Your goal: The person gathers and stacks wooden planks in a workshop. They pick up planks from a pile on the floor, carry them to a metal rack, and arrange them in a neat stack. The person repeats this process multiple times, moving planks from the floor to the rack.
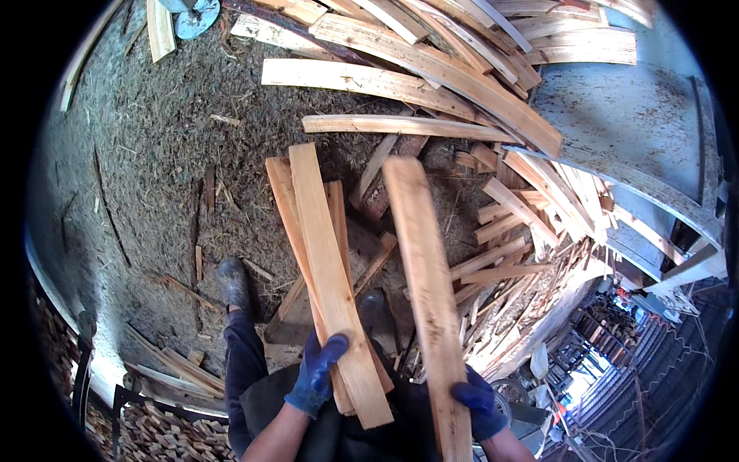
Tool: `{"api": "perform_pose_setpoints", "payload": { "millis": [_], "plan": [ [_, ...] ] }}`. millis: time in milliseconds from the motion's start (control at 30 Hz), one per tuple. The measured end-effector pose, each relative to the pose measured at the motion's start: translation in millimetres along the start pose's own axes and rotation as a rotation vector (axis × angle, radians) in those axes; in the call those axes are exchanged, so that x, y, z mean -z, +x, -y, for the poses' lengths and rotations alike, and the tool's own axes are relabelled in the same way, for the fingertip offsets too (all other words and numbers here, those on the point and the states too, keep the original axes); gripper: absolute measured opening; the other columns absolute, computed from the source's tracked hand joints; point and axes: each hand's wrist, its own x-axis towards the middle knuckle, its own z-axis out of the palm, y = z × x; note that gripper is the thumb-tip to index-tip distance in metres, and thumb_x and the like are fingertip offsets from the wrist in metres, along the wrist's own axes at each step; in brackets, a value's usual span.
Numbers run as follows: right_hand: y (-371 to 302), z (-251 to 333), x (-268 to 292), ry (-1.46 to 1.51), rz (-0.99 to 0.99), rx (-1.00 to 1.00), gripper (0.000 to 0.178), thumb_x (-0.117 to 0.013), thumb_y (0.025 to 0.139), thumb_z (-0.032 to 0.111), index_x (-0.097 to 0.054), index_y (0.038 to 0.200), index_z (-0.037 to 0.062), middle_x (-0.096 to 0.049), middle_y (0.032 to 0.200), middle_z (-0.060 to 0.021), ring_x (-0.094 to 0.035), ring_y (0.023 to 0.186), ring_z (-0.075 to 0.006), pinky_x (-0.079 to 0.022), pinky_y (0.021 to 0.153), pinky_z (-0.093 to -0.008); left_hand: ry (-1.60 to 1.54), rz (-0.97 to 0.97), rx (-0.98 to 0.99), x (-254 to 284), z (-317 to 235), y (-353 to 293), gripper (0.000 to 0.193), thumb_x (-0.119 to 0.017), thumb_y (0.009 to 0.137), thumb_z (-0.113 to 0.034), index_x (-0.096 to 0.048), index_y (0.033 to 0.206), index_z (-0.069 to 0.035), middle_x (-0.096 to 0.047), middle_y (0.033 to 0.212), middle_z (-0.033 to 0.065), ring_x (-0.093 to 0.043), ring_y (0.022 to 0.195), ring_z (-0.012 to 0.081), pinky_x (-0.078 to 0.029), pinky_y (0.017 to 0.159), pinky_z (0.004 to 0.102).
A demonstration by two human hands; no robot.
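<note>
Blue-gloved left hand (317, 374) grips a stack of pale wooden slats (327, 277) near their lower ends, fingers wrapped over the top slat. Right hand (479, 400), also gloved, clasps a single plank (426, 292) held apart, just beside. Scrap wood pile (462, 77) lies beyond on sawdust-covered ground (154, 138).

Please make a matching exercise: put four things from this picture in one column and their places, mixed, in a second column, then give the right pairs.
1. stack of slats
2. single slat
3. shoe
4. blue disc

a. on the sawdust floor, left of the stack
b. in the left hand
c. at the top edge, left
d. in the right hand

Pairs: 1-b, 2-d, 3-a, 4-c
</note>
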Motion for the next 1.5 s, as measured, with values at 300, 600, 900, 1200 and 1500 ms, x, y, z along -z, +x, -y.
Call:
{"api": "perform_pose_setpoints", "payload": {
  "millis": [300,600,900,1200,1500],
  "plan": [
    [133,-34,-84,-1.109,0.329,0.768,0.059,-0.058,0.089,0.015,-0.031,0.139,-0.0018,-0.041,0.135,-0.0145,-0.037,0.124,-0.0195,-0.031,0.102,-0.0322,0.220,0.002,-0.291,27,-9,2,0.072,-0.056,0.088,-0.023,-0.015,0.144,-0.004,-0.030,0.141,0.0146,-0.034,0.127,0.0234,-0.031,0.105,0.0349],
    [114,-20,-129,-0.507,0.364,0.234,0.064,-0.050,0.094,0.035,-0.025,0.141,-0.0020,-0.036,0.139,-0.0134,-0.035,0.127,-0.0184,-0.027,0.105,-0.0290,0.017,0.144,-0.231,5,-60,-22,0.090,-0.070,0.071,-0.013,-0.017,0.142,-0.005,-0.044,0.126,0.0156,-0.051,0.107,0.0255,-0.047,0.088,0.0369],
    [88,55,-110,-1.179,0.227,0.438,0.059,-0.067,0.083,0.027,-0.044,0.131,0.0016,-0.051,0.129,-0.0119,-0.050,0.117,-0.0187,-0.042,0.096,-0.0332,-0.080,0.104,-0.278,-22,-46,7,0.082,-0.073,0.068,-0.008,-0.026,0.135,-0.006,-0.049,0.115,0.0120,-0.053,0.100,0.0238,-0.048,0.085,0.0358],
    [168,317,-109,-2.317,-0.688,1.029,0.094,-0.072,0.066,0.042,-0.025,0.141,0.0095,-0.041,0.133,-0.0226,-0.044,0.120,-0.0375,-0.038,0.095,-0.0470,-0.041,0.128,-0.340,-38,-33,12,0.082,-0.068,0.068,-0.009,-0.026,0.137,-0.004,-0.049,0.117,0.0117,-0.051,0.103,0.0231,-0.044,0.090,0.0344],
    [110,255,-55,-1.883,-0.150,0.922,0.070,-0.074,0.067,0.037,-0.050,0.125,0.0057,-0.066,0.086,-0.0206,-0.066,0.078,-0.0345,-0.053,0.069,-0.0422,-0.322,-0.103,-0.267,-95,-17,-32,0.086,-0.057,0.072,-0.006,-0.014,0.146,-0.011,-0.044,0.127,0.0101,-0.047,0.111,0.0229,-0.042,0.093,0.0341]
  ]
}}
